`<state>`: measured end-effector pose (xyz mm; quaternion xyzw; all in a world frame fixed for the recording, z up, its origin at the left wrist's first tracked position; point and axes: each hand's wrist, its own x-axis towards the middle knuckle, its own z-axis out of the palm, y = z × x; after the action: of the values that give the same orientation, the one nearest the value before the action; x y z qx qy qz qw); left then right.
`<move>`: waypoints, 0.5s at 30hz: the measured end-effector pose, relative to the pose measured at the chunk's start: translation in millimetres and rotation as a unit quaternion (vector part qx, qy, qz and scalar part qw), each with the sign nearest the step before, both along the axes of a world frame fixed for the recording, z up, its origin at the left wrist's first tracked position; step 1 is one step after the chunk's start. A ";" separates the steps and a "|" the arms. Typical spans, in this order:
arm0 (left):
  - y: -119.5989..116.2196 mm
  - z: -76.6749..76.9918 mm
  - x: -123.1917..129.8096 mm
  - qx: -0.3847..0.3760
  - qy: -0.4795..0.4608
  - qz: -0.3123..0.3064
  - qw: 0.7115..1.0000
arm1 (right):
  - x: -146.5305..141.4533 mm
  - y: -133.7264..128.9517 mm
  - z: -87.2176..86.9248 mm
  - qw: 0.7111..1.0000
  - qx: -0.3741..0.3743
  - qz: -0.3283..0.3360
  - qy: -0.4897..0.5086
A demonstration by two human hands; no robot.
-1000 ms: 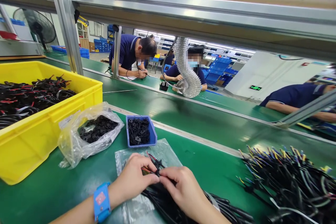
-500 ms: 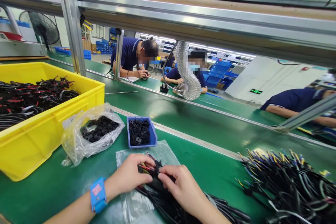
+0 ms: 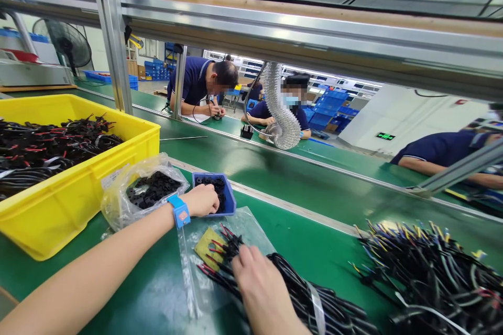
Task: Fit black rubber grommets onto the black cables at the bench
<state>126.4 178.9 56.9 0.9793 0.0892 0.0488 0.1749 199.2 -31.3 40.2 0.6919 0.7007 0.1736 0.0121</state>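
Half a second back both hands were pinching the wire ends together, and now my left hand (image 3: 202,200) has gone up into the small blue bin (image 3: 228,200) of black rubber parts (image 3: 218,188), fingers curled down into them, though I can't tell if it's got one pinched or not. Blue wrist strap (image 3: 179,211) on that arm. My right hand (image 3: 255,282) is lying on the bundle of black cables (image 3: 310,298), pressing it down onto the green tabletop (image 3: 314,241), fingers closed loosely on the cables near the red-tipped wire ends (image 3: 222,248). Those ends fan out over a clear plastic bag (image 3: 251,222) with a yellowish pad (image 3: 206,246) on it. Just left of the bin there's an open plastic bag of more black parts (image 3: 151,191), then the yellow crate (image 3: 78,193) full of cables. Off to the right sits a pile of cables with coloured tips (image 3: 432,267). Across the line, other people in navy shirts (image 3: 196,81) are bent over their own work.
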 end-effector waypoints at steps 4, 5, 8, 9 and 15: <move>10.5 2.8 -6.0 -0.017 0.026 -0.040 0.999 | -11.0 -24.7 -36.3 0.999 0.033 0.042 0.000; 13.0 4.2 -8.3 -0.024 0.031 -0.052 0.998 | -10.9 -26.8 -43.7 0.998 0.050 0.029 -0.013; 16.8 7.9 -13.7 -0.042 0.031 -0.075 0.996 | -7.5 -24.6 -54.7 0.996 0.073 0.006 -0.045; 16.4 8.6 -14.9 -0.046 0.025 -0.079 0.996 | -6.3 -22.4 -54.4 0.997 0.065 0.008 -0.047; 7.3 4.9 -17.9 -0.051 -0.024 -0.071 0.996 | -2.9 -13.3 -34.0 1.000 0.012 0.001 0.021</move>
<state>108.5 186.2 61.7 0.9714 0.0179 0.0554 0.2302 196.3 -44.5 6.2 0.6944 0.6998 0.1673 -0.0108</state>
